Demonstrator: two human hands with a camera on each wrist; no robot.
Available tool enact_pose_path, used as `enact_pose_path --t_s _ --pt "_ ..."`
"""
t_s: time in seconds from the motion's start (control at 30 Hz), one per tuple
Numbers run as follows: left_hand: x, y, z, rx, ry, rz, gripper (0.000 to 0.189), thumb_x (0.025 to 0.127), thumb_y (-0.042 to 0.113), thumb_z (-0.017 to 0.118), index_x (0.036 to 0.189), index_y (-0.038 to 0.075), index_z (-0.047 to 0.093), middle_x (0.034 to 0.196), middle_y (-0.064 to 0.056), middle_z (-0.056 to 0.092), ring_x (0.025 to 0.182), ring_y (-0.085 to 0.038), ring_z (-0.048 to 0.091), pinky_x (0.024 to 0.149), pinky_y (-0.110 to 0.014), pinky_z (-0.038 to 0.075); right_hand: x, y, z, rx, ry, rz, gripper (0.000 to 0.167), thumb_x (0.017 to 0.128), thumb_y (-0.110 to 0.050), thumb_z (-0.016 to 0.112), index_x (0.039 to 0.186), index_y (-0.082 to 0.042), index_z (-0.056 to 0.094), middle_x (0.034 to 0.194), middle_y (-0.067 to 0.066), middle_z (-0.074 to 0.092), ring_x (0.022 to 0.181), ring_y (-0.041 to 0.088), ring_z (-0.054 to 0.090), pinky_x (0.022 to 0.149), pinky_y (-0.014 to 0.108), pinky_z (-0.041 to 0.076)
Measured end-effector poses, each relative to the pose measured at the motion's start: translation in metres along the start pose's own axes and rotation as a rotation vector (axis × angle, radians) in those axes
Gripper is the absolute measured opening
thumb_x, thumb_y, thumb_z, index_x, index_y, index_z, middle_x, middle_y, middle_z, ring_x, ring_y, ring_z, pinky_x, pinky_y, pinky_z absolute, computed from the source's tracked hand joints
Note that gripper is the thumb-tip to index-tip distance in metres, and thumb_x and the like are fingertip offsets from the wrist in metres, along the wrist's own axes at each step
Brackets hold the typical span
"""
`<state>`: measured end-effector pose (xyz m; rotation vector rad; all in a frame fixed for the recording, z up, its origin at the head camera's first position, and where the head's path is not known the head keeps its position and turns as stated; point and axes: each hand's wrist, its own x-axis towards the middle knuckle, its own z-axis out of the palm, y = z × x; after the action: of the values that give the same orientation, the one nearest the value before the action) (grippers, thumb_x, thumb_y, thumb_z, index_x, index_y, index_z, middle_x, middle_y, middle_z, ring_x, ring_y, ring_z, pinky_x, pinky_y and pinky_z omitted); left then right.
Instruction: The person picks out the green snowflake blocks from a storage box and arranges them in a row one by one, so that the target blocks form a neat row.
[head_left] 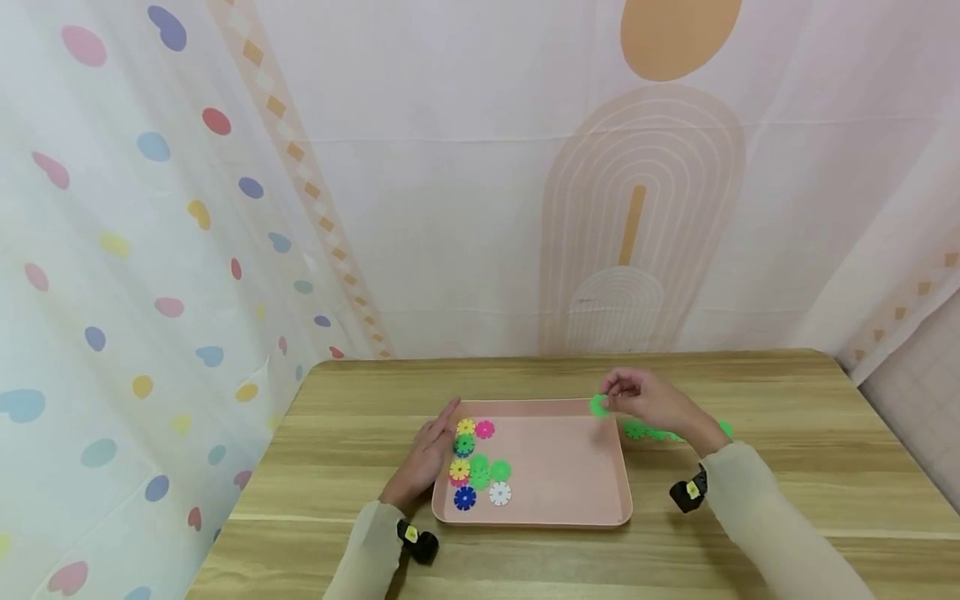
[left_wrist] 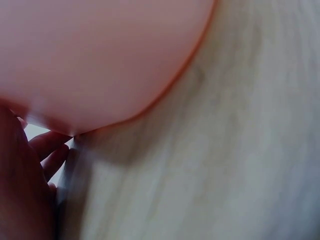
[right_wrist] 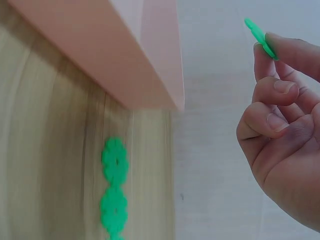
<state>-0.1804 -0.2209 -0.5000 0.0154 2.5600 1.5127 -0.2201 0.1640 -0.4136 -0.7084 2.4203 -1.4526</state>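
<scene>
My right hand (head_left: pixel 647 400) pinches a bright green snowflake disc (right_wrist: pixel 261 39) between thumb and forefinger, above the far right corner of the pink tray (head_left: pixel 555 523). The other fingers of that hand curl in toward the palm. On the left, my left hand (head_left: pixel 429 454) rests along the tray's side wall with its fingers extended toward the far left corner. Inside the tray's left part lie yellow, pink, white, dark blue and green snowflake discs, some overlapping, among them a white disc (head_left: pixel 500 493) and a dark blue disc (head_left: pixel 465 498).
A row of green discs (right_wrist: pixel 114 210) lies on the wooden table (head_left: pixel 540 562) to the right of the tray, partly hidden under the right forearm in the head view. Behind the table's far edge hangs a patterned curtain (head_left: pixel 450 208).
</scene>
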Motion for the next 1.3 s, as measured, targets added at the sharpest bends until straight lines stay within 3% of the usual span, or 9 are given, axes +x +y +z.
enact_pose_path --t_s 0.1,0.33,0.83,1.07,1.3 --pt "0.0 0.0 0.0 -0.005 0.0 -0.01 0.051 0.107 0.036 0.029 0.157 0.043 0.019 0.16 -0.014 0.02 0.145 -0.04 0.019 0.112 -0.073 0.011 -0.008 0.003 -0.008 -0.004 0.028 0.018 0.012 0.094 -0.008 0.064 0.103 -0.001 0.062 0.094 0.01 0.062 0.084 0.019 0.058 0.071 0.03 0.051" --pt "0.0 0.0 -0.001 -0.008 -0.001 -0.014 0.05 0.107 0.037 0.029 0.156 0.045 0.019 0.161 -0.014 0.018 0.146 -0.04 0.016 0.112 -0.073 0.009 -0.026 0.011 -0.026 -0.01 0.074 0.068 0.018 0.096 -0.012 0.063 0.107 0.001 0.06 0.095 0.011 0.062 0.083 0.022 0.058 0.069 0.031 0.05" --pt "-0.001 0.0 0.001 0.028 0.01 0.004 0.051 0.107 0.038 0.03 0.157 0.043 0.02 0.157 -0.013 0.025 0.142 -0.038 0.024 0.111 -0.073 0.014 -0.069 0.038 -0.06 -0.021 0.162 0.165 0.023 0.1 -0.016 0.059 0.114 0.002 0.057 0.1 0.01 0.063 0.078 0.014 0.055 0.064 0.03 0.049" --pt "-0.001 0.002 0.001 0.026 0.007 0.015 0.052 0.107 0.035 0.03 0.158 0.04 0.019 0.158 -0.015 0.025 0.142 -0.039 0.023 0.111 -0.074 0.014 -0.086 0.055 -0.073 -0.042 0.215 0.202 0.027 0.1 -0.021 0.059 0.113 0.003 0.057 0.093 0.005 0.063 0.069 0.015 0.053 0.059 0.03 0.047" --pt "-0.002 0.003 0.002 0.022 0.001 0.013 0.052 0.107 0.034 0.03 0.158 0.039 0.019 0.16 -0.015 0.021 0.145 -0.04 0.018 0.111 -0.075 0.01 -0.103 0.073 -0.083 -0.009 0.265 0.231 0.027 0.101 -0.019 0.058 0.112 0.005 0.054 0.075 -0.004 0.052 0.062 0.014 0.044 0.054 0.03 0.042"
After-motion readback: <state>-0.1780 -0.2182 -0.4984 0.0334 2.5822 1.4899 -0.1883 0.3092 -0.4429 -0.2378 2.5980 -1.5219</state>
